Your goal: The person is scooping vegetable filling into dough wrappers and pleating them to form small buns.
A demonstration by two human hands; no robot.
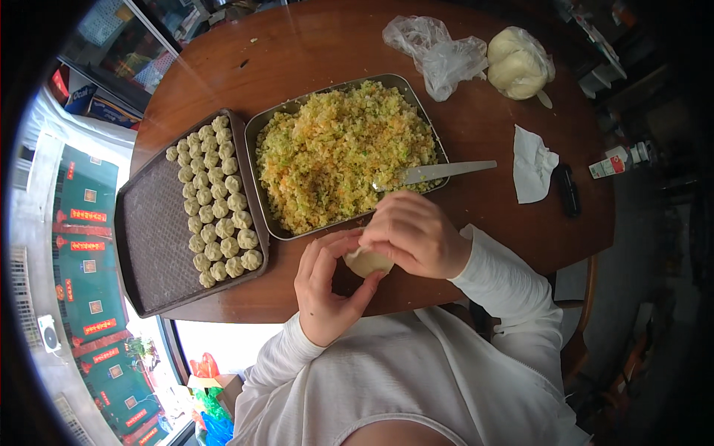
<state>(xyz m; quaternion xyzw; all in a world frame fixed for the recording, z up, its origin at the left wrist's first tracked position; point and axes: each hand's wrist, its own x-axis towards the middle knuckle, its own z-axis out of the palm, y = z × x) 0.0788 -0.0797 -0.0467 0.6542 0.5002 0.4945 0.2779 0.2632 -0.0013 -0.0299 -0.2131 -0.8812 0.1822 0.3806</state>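
Note:
A round, pale dough wrapper (366, 263) is held between my two hands near the table's front edge. My left hand (327, 282) curves round its left side, thumb below and fingers along the upper edge. With its fingertips pinched at the wrapper's upper rim, my right hand (416, 234) partly covers it. Whether filling lies inside is hidden. Just beyond my hands stands a metal tray (251, 149) heaped with chopped yellow-green filling (342, 149). A flat metal spatula (454, 171) rests with its blade end in the filling and its handle over the right rim.
A dark baking tray (152, 238) at left carries rows of pleated buns (217, 189) on its right half. Far right lie a clear plastic bag (439, 59), bagged dough (518, 65), a white tissue (532, 163) and a black object (567, 189). The wooden table (216, 67) curves around.

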